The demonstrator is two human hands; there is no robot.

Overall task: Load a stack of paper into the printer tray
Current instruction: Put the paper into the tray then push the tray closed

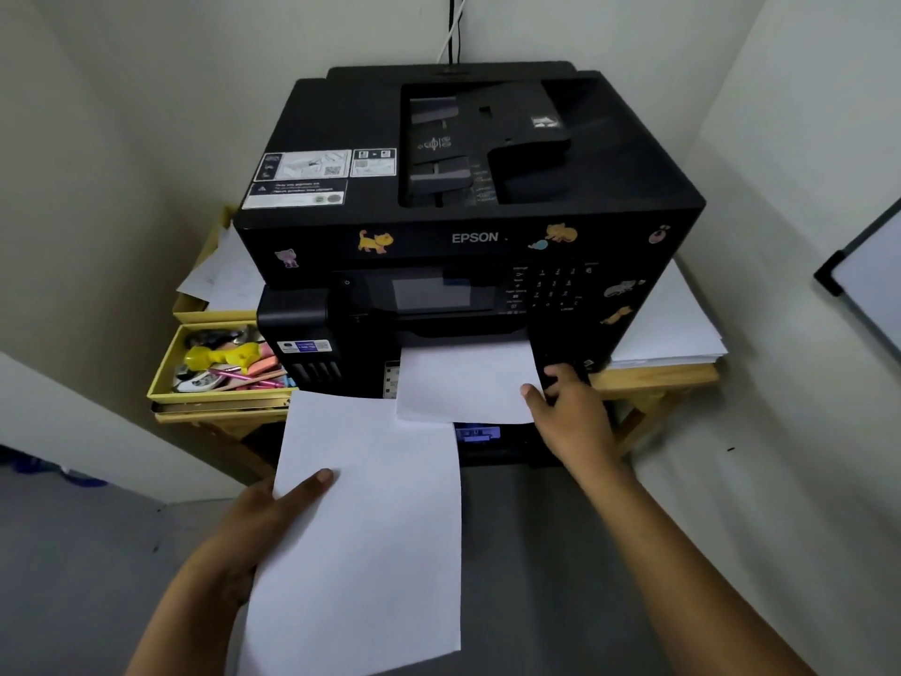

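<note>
On the wooden stand, in the corner: a black Epson printer (468, 187) sits against the wall, cat stickers along its front edge.
Left hand (253, 524): grips a stack of white paper (370, 529) by its left edge, thumb pressed flat on the top sheet, other fingers curled beneath and out of sight.
Stack position: held in the air below and in front of the printer, tilted, its far corner overlapping the near edge of the sheet in the printer's front opening.
Right hand (570, 402): placed at the printer's lower front right; thumb touches the right edge of the white sheet (463, 383), fingers curled round a black part of the printer front.
White sheet: lies in the front opening, projecting towards the person.
Tray: dark lower section under the sheet, with a blue part (480, 434) visible; its exact state cannot be told.
Left of printer: yellow trays (166, 378) holding pens and small coloured items; loose paper in the upper one.
Right of printer: a pile of white sheets (677, 329) on the stand.
Far right: corner of a whiteboard (872, 265) on the wall.
</note>
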